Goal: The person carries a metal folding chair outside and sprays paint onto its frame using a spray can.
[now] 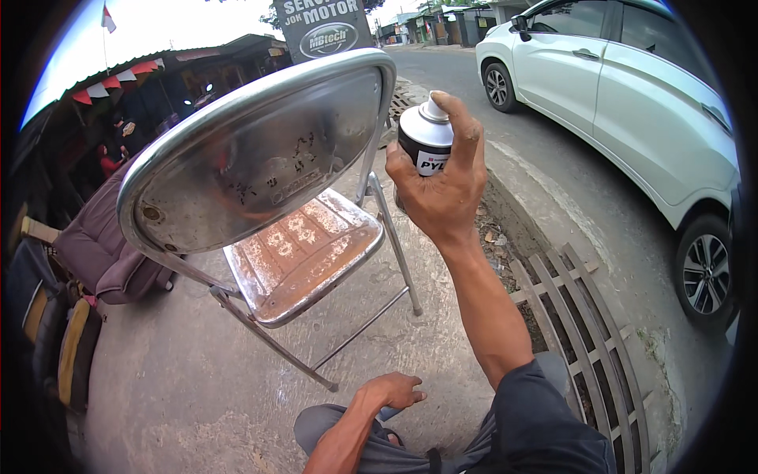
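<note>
My right hand [442, 186] is raised and wrapped round a black and silver spray can [412, 141], its index finger on the white nozzle. The can is upright, just right of a folding metal chair's backrest [268, 150]. That backrest is shiny grey with dark, worn patches and a chrome rim. Below it, the chair seat [304, 253] shows brown rust and flaking pale paint. My left hand [393, 390] hangs low by my knee, loosely bent with fingers apart, and no held thing is visible in it. No spray can be made out.
A metal grate [580, 316] covers a gutter at my right, beside the curb. Beyond it a white car [608, 87] stands on the road. At left are a purple armchair [106, 237] and several seat cushions [75, 355]. A dark sign [324, 28] stands behind the chair.
</note>
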Demonstrator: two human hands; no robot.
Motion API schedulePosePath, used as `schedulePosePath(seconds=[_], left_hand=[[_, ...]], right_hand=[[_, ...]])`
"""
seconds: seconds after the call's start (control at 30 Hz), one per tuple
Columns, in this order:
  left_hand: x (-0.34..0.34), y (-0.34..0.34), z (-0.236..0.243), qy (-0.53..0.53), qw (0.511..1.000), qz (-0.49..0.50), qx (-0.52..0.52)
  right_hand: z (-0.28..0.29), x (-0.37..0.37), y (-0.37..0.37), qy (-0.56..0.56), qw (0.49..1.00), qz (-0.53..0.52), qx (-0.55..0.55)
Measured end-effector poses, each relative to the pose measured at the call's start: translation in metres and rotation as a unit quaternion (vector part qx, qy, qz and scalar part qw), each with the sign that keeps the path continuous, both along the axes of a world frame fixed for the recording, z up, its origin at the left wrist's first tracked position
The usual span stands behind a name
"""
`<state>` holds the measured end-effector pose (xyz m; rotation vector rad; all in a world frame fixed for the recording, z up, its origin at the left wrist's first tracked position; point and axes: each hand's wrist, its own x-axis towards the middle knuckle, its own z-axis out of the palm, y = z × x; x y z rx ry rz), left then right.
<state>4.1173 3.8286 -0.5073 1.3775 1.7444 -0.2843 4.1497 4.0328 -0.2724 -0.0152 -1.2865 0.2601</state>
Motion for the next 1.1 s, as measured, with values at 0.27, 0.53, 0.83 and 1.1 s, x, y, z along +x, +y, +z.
schedulePosePath(seconds=[0.27,0.53,0.83,1.1], left_hand=[[-0.003,0.004,-0.006,0.008,1.0,-0.007,0.024],[0.001,0.003,-0.001,0.008,1.0,-0.004,0.007],[-0.006,-0.002,-0.016,0.01,1.0,0.002,0.02],[0.014,-0.015,0.028,-0.026,0.995,-0.041,0.084]], right_hand=[[-0.103,-0.011,0.002,-0.168,0.962,0.013,-0.215],[-0.047,0.002,-0.023,0.07,0.868,0.344,-0.352],[0.02,-0.017,-0.141,-0.012,0.928,0.371,0.035],[-0.004,-0.021,-0.169,0.046,0.902,0.412,-0.119]])
